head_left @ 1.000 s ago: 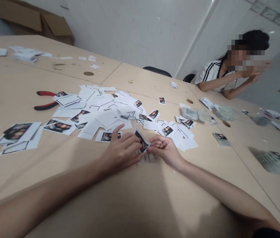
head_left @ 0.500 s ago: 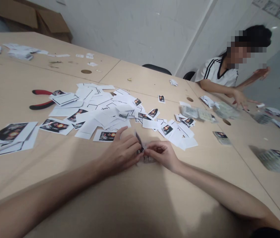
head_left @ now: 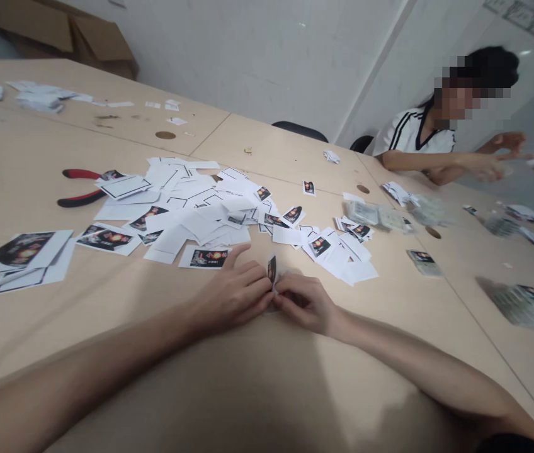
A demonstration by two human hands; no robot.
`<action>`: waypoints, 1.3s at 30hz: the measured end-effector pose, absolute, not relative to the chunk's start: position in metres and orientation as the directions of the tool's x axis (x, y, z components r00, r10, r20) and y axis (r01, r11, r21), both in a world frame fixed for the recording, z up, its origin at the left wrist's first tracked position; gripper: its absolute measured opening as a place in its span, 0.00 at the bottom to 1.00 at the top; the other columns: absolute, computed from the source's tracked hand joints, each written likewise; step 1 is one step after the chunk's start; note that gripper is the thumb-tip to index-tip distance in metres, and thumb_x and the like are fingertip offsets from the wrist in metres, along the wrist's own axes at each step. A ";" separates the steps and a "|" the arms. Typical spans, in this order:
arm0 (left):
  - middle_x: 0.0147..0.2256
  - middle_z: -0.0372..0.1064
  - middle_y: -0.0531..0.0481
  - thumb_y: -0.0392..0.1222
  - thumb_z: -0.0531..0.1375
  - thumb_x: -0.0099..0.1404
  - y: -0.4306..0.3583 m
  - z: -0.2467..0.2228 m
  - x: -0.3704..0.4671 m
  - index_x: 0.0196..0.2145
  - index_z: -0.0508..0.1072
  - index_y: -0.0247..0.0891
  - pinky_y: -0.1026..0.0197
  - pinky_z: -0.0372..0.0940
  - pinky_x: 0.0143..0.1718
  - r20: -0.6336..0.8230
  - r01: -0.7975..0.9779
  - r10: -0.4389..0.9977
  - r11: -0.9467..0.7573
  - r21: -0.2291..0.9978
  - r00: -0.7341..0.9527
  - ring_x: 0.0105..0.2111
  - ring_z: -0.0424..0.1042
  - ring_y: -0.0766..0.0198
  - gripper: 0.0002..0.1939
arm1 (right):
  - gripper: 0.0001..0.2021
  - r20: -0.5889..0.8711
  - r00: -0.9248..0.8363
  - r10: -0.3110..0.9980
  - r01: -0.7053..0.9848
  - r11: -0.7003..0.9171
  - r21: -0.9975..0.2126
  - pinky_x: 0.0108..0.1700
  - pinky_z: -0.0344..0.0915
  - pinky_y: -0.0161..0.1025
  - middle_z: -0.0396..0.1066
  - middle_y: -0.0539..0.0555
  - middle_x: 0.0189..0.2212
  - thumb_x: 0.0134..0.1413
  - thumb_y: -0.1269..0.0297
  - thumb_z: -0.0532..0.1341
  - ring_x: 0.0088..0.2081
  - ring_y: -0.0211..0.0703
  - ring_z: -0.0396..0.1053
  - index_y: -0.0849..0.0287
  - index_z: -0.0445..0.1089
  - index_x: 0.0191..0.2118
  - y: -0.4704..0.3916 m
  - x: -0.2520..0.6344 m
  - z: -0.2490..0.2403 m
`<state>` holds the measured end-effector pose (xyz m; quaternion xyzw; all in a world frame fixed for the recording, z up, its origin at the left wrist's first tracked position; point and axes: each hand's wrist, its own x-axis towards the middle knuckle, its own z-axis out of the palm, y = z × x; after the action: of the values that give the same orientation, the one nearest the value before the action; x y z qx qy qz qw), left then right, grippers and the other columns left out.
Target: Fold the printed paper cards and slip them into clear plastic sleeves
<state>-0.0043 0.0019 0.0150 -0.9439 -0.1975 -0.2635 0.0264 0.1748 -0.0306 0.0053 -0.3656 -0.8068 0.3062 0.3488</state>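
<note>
A small dark printed card (head_left: 272, 269) stands tilted up between my hands, over the bare tabletop near the front. My left hand (head_left: 236, 290) is closed, its fingertips pinching at the card's lower end, while its thumb or a raised finger points up. My right hand (head_left: 305, 303) meets it there, thumb and fingertips pressed together at the same spot. A clear plastic packet (head_left: 288, 272) shows faintly behind the right fingers; most of it is hidden by the hands. Just beyond lies a heap of white and printed paper cards (head_left: 201, 207).
Red-and-black-handled pliers (head_left: 82, 187) lie partly under the heap's left side. Printed sheets (head_left: 31, 261) sit at far left. Clear packs (head_left: 364, 214) and stacked packs (head_left: 526, 305) are at right. A co-worker (head_left: 420, 135) sits across at right. Cardboard boxes (head_left: 59, 38) stand behind.
My fingers have drawn closer over the clear plastic packet, covering more of it, and the printed card stands more upright. The co-worker's hands have lifted from the table.
</note>
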 end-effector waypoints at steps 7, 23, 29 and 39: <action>0.23 0.61 0.53 0.34 0.46 0.61 0.001 0.015 -0.004 0.23 0.63 0.36 0.49 0.45 0.52 0.493 0.383 0.355 -0.922 0.046 0.794 0.26 0.61 0.69 0.12 | 0.05 0.344 -0.515 0.785 0.380 0.569 -0.729 0.26 0.54 0.33 0.60 0.50 0.23 0.51 0.68 0.52 0.25 0.35 0.57 0.59 0.63 0.28 -0.030 0.175 0.006; 0.28 0.66 0.52 0.30 0.52 0.56 0.000 0.011 -0.005 0.33 0.63 0.36 0.50 0.53 0.50 0.698 0.367 0.262 -0.930 -0.002 0.667 0.29 0.65 0.70 0.07 | 0.04 0.241 -0.460 0.854 0.343 0.421 -0.839 0.24 0.54 0.31 0.62 0.49 0.23 0.49 0.67 0.55 0.24 0.33 0.56 0.59 0.65 0.28 -0.027 0.178 0.003; 0.35 0.67 0.49 0.30 0.54 0.57 0.001 0.011 -0.008 0.39 0.64 0.40 0.49 0.53 0.50 0.690 0.308 0.157 -0.946 -0.100 0.707 0.35 0.67 0.68 0.12 | 0.07 0.174 -0.432 0.885 0.195 0.280 -0.940 0.28 0.57 0.32 0.63 0.50 0.23 0.50 0.63 0.54 0.27 0.36 0.60 0.59 0.64 0.27 -0.024 0.181 0.004; 0.35 0.68 0.49 0.28 0.54 0.55 0.000 0.014 -0.007 0.43 0.64 0.39 0.51 0.54 0.49 0.697 0.339 0.166 -0.933 -0.117 0.698 0.36 0.67 0.68 0.17 | 0.05 0.074 -0.448 0.891 -0.059 0.053 -0.997 0.28 0.58 0.32 0.64 0.48 0.21 0.47 0.64 0.57 0.24 0.34 0.62 0.59 0.65 0.26 -0.019 0.186 -0.003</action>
<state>-0.0065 -0.0001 0.0140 -0.9136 -0.1383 -0.3633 0.1192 0.1855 -0.0189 -0.0033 -0.3429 -0.6068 0.5965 0.3979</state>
